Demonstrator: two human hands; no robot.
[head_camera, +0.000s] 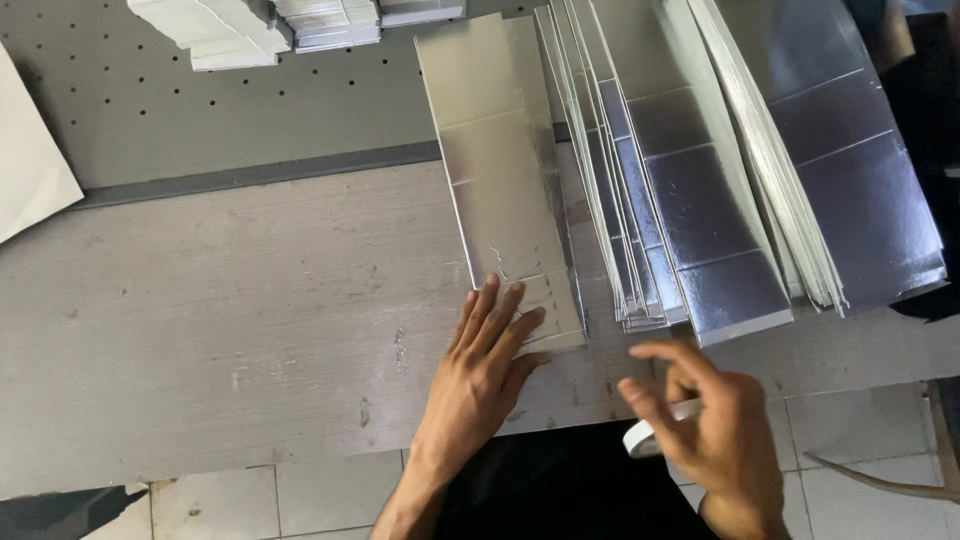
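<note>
Pressing silver sheet (505, 190), left hand (480, 375); right hand (715, 425) grips tape roll (655, 432).

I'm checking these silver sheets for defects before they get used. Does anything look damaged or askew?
The silver sheet under the left hand shows creases or scuffs near its lower end. The stack beside it is fanned unevenly.
</note>
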